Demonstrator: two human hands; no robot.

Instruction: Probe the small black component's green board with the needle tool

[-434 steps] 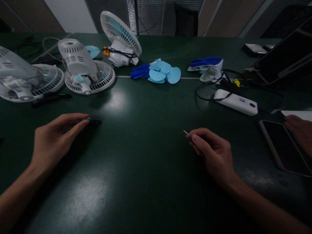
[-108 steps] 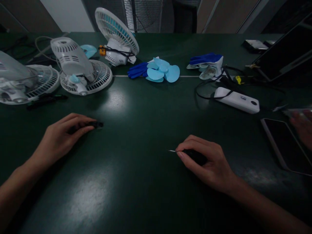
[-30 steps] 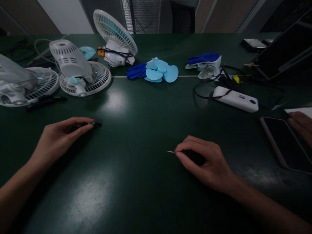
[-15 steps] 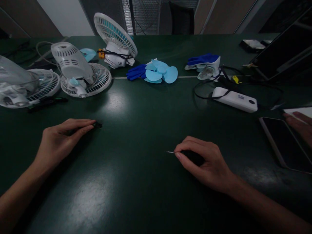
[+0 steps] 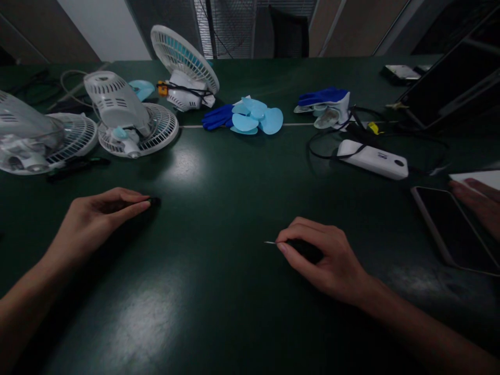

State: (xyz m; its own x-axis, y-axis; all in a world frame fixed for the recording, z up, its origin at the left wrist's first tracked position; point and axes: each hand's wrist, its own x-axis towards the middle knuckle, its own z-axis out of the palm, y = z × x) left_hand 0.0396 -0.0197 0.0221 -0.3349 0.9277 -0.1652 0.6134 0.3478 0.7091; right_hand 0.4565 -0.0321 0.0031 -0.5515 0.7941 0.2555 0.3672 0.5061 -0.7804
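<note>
Left hand point(image 5: 97, 216) pinches a small dark piece point(image 5: 155, 201) – presumably light, stiff; right hand point(image 5: 332, 264), fingers curled, grips a thin-tipped tool point(image 5: 308, 251) over the green tabletop point(image 5: 211, 203) – likely rigid, best held by its thicker dark end.

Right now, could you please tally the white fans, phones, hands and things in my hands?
White fans: 3 (left fan, middle fan, rear fan)
Phone: 1
Hands: 3 (left hand, right hand, another person's hand)
In your hands: 2 (dark piece, pointed tool)
Total: 9
</note>
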